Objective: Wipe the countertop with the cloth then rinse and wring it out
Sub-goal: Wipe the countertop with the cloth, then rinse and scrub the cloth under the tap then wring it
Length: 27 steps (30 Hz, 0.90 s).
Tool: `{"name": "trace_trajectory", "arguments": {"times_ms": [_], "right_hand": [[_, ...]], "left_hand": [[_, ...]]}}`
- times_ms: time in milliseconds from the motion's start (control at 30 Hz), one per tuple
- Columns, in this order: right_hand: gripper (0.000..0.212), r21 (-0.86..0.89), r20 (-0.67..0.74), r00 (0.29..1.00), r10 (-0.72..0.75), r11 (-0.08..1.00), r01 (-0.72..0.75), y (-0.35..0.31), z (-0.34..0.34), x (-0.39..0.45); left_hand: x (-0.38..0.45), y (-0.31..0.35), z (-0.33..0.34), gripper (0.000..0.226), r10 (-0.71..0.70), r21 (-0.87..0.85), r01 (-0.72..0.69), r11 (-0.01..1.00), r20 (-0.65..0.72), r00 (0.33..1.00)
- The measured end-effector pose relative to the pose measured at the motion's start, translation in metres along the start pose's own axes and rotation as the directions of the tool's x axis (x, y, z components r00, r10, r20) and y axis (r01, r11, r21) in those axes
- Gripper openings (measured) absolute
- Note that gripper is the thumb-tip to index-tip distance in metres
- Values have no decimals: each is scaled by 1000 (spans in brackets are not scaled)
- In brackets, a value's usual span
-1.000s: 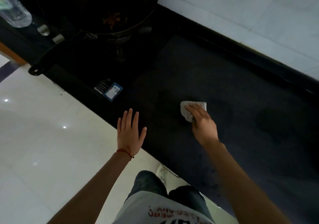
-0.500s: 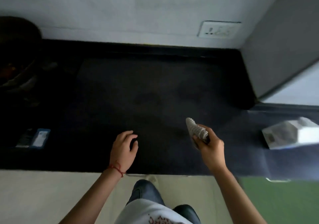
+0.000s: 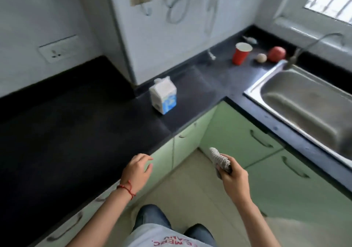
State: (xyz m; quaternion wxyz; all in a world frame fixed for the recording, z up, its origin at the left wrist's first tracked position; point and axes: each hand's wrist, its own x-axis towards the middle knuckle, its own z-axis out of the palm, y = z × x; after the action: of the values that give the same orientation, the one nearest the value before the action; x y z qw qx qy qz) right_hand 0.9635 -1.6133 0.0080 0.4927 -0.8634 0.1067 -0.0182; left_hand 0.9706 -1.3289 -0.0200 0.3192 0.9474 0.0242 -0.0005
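- The right hand is off the counter, where a second ago it pressed the cloth flat on the dark top; now it grips the bunched cloth in a fist in the air over the floor, one end sticking up past the fingers
- The view has swung from the stove end to the corner run, bringing the sink into sight up and to the right of the grip
- The left hand has also come off the top; it hangs loosely curled and empty just left of the grip, by the counter edge
- Judged from this, wiping is over and the carry to the sink has begun; rinsing and wringing are not yet done
- The tap arches over the far end of the basin, well beyond the grip
- Between grip and sink lie only floor and the green cabinets, so the path looks open; the near counter lip in front of the basin is the one edge to lift over
- The carton stands up and left of the grip, well apart and off the likely path
- The cup and two round fruits sit far beyond, near the tap, close enough to be splashed there
- The basin looks empty, leaving room for both hands to wring
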Motion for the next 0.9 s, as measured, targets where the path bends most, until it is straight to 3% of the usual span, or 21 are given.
{"name": "trace_trajectory", "arguments": {"times_ms": [167, 333, 633, 900], "right_hand": [[32, 30, -174, 969, 177, 984, -174, 70, -84, -16], [26, 98, -358, 889, 286, 958, -269, 103, -150, -21], [26, 153, -613, 714, 339, 937, -313, 132, -237, 47], [26, 191, -686, 610, 396, 907, -374, 140, -295, 145]], "left_hand": [[6, 63, 72, 30, -84, 86, 57, 995, 349, 933], [36, 123, 115, 32, -14, 106, -51, 993, 536, 844], [179, 293, 190, 29, 312, -59, -324, 944, 480, 820], [294, 446, 259, 30, 523, -166, -524, 836, 531, 667]]}}
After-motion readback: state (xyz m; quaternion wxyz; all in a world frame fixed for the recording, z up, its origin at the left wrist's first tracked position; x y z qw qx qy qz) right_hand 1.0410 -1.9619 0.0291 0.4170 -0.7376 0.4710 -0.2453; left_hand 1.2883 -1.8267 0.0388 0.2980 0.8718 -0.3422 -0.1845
